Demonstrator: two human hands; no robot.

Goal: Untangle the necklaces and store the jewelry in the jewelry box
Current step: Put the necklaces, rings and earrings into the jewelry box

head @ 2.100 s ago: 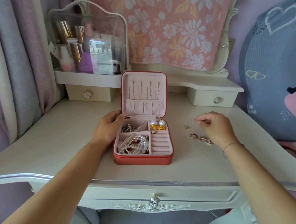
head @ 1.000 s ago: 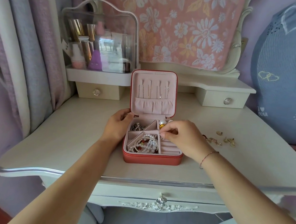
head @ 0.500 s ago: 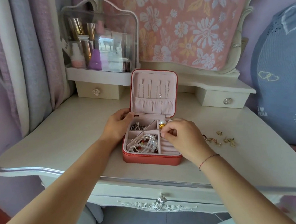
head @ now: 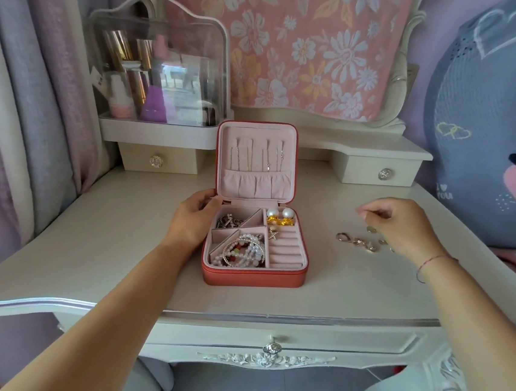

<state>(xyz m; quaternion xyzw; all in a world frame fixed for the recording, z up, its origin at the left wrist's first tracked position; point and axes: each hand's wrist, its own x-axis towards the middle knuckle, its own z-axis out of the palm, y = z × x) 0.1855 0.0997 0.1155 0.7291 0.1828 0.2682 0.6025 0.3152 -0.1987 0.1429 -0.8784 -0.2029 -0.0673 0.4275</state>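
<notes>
Jewelry box, red with a pale pink lining, stands open near the middle of the table, its lid upright. We see the left hand gripping the box's rear left corner, fingers curled at the hinge. The right hand hovers well to the right of the box, above a scatter of loose pieces on the table. Its thumb and forefinger are pinched together, but we cannot tell whether anything lies between them. Inside the box are pearl earrings, beaded bracelets and a star-shaped piece; thin chains hang in the lid. We judge the main risk to be a dropped item: the pieces are small, and a weak pinch on the way to the box could let one fall and roll off the table. Pieces that touch may snag and lift together, and the right wrist, close above them, could sweep some aside.
</notes>
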